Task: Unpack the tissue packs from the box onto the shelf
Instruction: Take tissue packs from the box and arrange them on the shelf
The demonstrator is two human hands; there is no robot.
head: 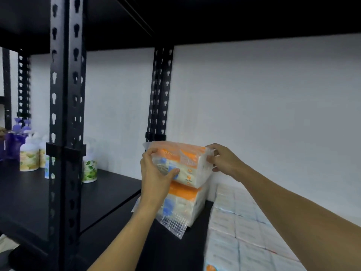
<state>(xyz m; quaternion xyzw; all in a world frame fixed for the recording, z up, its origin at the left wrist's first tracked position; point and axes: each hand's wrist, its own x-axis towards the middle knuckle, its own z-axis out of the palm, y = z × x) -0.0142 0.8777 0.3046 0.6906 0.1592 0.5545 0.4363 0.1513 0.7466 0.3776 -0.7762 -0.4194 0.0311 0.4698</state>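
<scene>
An orange, white and blue tissue pack (187, 163) sits on top of a second, similar tissue pack (183, 204) on the black shelf (172, 247). My left hand (156, 178) grips the upper pack's left end, and my right hand (224, 161) holds its right end. The upper pack is slightly skewed over the lower one. The lower pack's clear plastic flap (173, 225) sticks out toward me. No box is in view.
A flat layer of pale wrapped packs (244, 227) covers the shelf to the right. A black upright post (66, 114) stands at front left, another post (159, 94) behind the stack. Several bottles (29, 153) stand on the left shelf. A shelf board (195, 16) hangs overhead.
</scene>
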